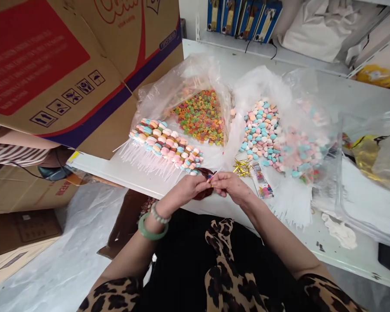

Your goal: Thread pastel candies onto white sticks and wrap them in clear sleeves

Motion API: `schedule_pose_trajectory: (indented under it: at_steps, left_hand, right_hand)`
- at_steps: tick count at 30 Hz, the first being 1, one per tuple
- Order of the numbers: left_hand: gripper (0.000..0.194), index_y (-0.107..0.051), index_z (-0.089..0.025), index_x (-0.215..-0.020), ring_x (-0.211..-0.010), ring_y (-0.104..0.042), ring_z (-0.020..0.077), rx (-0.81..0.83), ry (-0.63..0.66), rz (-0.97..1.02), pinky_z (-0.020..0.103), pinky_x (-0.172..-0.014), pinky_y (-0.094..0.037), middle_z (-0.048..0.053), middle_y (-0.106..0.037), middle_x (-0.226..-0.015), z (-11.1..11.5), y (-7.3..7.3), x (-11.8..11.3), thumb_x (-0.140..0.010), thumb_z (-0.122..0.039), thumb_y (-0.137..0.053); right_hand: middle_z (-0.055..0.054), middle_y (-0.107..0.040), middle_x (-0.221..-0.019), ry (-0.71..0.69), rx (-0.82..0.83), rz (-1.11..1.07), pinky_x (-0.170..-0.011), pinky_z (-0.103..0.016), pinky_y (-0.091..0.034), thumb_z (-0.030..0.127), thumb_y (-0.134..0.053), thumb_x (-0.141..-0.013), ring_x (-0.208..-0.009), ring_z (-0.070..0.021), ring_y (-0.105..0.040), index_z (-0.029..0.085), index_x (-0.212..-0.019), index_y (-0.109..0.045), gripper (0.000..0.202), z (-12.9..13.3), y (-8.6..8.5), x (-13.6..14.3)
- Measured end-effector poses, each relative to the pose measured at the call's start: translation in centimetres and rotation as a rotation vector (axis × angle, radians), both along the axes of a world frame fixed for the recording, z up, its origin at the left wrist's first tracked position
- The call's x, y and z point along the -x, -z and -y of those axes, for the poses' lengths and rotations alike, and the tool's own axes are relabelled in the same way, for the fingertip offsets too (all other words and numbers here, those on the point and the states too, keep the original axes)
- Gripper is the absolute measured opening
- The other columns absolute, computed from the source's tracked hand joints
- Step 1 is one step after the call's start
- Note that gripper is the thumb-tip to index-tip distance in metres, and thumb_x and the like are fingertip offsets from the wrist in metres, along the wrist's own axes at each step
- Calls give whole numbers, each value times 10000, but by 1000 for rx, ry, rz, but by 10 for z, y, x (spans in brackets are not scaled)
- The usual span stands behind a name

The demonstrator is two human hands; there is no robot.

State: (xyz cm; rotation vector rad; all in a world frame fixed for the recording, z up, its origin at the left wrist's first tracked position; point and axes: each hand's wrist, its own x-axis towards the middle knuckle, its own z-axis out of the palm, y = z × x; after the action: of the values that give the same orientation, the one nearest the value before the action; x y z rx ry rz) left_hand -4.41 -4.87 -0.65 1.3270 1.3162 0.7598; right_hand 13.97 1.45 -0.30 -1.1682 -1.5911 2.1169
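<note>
My left hand (193,190) and my right hand (228,184) meet at the table's front edge, fingertips pinched together. A small thing with blue and pink on it (210,177) shows between the fingertips, too small to name. Just behind and below them lies something dark red and shiny (203,196), partly covered by the fingers. To the left is a stack of pastel candies on white sticks (167,143). Gold twist ties (242,167) and a small printed packet (262,181) lie right of my right hand.
Behind are an open plastic bag of ring-shaped candies (199,115) and a bag of pastel candies (263,125). White sticks (292,199) and a clear bin (339,173) lie right. A large cardboard box (117,112) stands left; blue boxes (243,19) line the shelf.
</note>
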Motion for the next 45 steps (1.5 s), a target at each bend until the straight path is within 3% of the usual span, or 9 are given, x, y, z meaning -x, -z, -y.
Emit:
schedule_pose_trajectory:
  at_steps: [5, 9, 12, 15, 22, 27, 33, 39, 45]
  left_hand:
    - [177, -593, -197, -710, -646, -504, 171, -291, 115, -732, 291, -644, -364, 39, -542, -672, 46, 1, 13, -881, -194, -547]
    - [186, -613, -202, -722, -602, -480, 141, -55, -254, -440, 256, -587, -352, 11, -521, -635, 74, 14, 21, -863, -321, -592]
    - [292, -605, -189, -769, -508, -441, 98, 273, -634, 199, 219, -512, -346, -18, -497, -605, 80, 24, 23, -806, -475, -648]
    - [367, -598, -169, -820, -486, -482, 86, 461, -712, 660, 205, -475, -380, -7, -546, -644, 74, 31, 18, -749, -514, -700]
    - [270, -567, -171, -739, -460, -493, 87, 428, -620, 764, 195, -464, -408, -44, -477, -541, 54, 25, -9, -748, -401, -709]
    - [329, -546, -167, -650, -477, -457, 76, 392, -549, 581, 190, -470, -351, -30, -477, -565, 56, 15, -10, -748, -432, -714]
    - [337, -655, -171, -711, -550, -414, 104, 192, -326, 302, 231, -544, -336, -2, -501, -609, 75, 24, 7, -838, -481, -618]
    - [240, -728, -238, -829, -756, -593, 197, -100, -138, -642, 302, -728, -402, 70, -692, -804, 102, 33, 23, -893, -379, -544]
    - [264, -677, -142, -815, -732, -637, 274, 350, -18, -1322, 380, -739, -391, 145, -687, -759, 137, 47, 46, -895, -305, -486]
  right_hand:
    - [31, -574, -551, -216, 489, -122, -443, -193, -349, 363, -727, -663, -442, -67, -468, 155, -696, -624, 235, 29, 23, 17]
    - [75, -478, -463, -264, 394, -128, -398, -191, -247, 311, -711, -675, -393, -56, -349, 175, -655, -580, 190, 45, 27, 28]
    - [53, -494, -534, -43, -12, -104, -456, -223, -332, 337, -633, -790, -470, -93, -413, 198, -704, -594, 169, 42, 23, 27]
    - [-28, -632, -772, 44, -706, -44, -674, -293, -455, 302, -579, -874, -725, -158, -566, 212, -820, -667, 137, 38, 20, 26]
    - [-78, -643, -956, -193, -1486, 173, -753, -344, -409, 181, -509, -931, -853, -199, -555, 270, -1197, -664, 320, 46, 28, 31]
    - [-47, -690, -1056, -238, -1531, 73, -913, -386, -361, 185, -532, -936, -1031, -211, -545, 271, -934, -707, 194, 33, 20, 28]
    - [-6, -707, -802, -337, -1143, 102, -753, -318, -349, 283, -638, -890, -810, -158, -576, 225, -787, -702, 135, 27, 22, 38]
    - [2, -739, -918, -422, -894, 213, -746, -282, -393, 133, -590, -862, -870, -167, -643, 256, -964, -704, 196, 45, 41, 49]
    - [-22, -728, -938, -18, -767, 167, -819, -284, -475, 130, -519, -850, -881, -161, -658, 227, -886, -704, 212, 25, 54, 9]
